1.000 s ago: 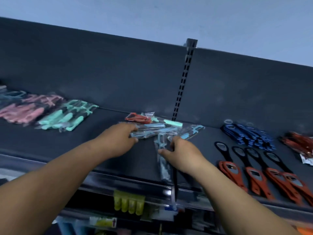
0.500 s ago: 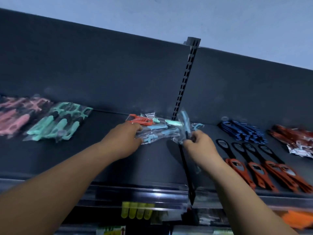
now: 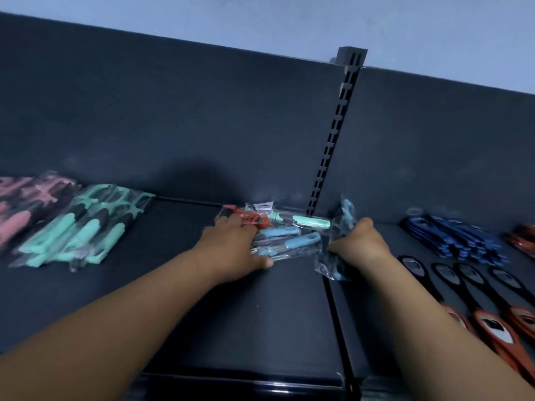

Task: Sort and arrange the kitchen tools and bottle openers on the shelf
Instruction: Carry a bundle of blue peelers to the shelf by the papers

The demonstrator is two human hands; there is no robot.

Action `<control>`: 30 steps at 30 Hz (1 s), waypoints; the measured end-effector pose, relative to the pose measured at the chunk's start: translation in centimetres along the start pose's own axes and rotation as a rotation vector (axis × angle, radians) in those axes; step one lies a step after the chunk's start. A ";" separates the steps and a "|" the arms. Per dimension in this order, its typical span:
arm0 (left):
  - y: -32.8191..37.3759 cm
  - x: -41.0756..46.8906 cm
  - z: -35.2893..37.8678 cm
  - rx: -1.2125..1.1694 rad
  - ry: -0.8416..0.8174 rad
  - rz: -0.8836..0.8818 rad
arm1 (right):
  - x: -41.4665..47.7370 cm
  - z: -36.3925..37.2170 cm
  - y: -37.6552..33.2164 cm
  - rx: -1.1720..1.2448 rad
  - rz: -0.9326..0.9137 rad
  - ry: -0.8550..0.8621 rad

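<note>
A small pile of bagged kitchen tools (image 3: 289, 235), blue, mint and one red, lies at the back middle of the dark shelf (image 3: 260, 314). My left hand (image 3: 231, 244) rests on the pile's left end, fingers over the red tool (image 3: 249, 219). My right hand (image 3: 359, 241) grips one blue tool in a clear bag (image 3: 340, 235), held upright just right of the pile, with the bag hanging below the fist.
Mint tools (image 3: 84, 230) and pink tools (image 3: 20, 206) lie in stacks at the left. Blue bottle openers (image 3: 454, 238) are stacked at the right, red-and-black openers (image 3: 486, 314) in a row in front. A slotted upright (image 3: 333, 140) splits the back panel.
My right hand lifted the blue bagged tool off the shelf front, raised it upright beside the pile and now holds it lower in the fist. My left hand stayed on the pile.
</note>
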State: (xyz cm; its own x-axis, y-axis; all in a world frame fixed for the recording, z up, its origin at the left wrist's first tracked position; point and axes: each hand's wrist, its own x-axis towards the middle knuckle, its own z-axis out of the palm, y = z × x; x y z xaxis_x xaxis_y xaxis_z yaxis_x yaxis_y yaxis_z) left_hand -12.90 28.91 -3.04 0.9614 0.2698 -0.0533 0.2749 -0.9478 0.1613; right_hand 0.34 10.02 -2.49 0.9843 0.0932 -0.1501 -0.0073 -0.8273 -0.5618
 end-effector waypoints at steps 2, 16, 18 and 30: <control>-0.3 0.2 -0.1 0.003 -0.022 0.017 | -0.1 -0.4 0.7 0.063 0.006 -0.001; -7.5 -0.6 -2.3 -0.175 -0.005 0.232 | -8.4 2.6 -5.5 0.278 -0.374 -0.341; -8.2 -1.3 -2.7 -0.212 0.094 0.084 | -8.9 3.8 -6.2 0.141 -0.315 -0.271; -7.2 -5.1 -1.7 -1.285 -0.268 -0.278 | -13.3 8.5 -9.0 0.301 -0.190 -0.308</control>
State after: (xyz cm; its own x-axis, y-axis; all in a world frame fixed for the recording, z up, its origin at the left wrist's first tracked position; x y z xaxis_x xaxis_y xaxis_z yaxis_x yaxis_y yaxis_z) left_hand -19.77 34.65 -2.27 0.8827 0.2447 -0.4012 0.4131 0.0030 0.9107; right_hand -14.19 20.89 -2.33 0.8753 0.4252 -0.2302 0.0728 -0.5866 -0.8066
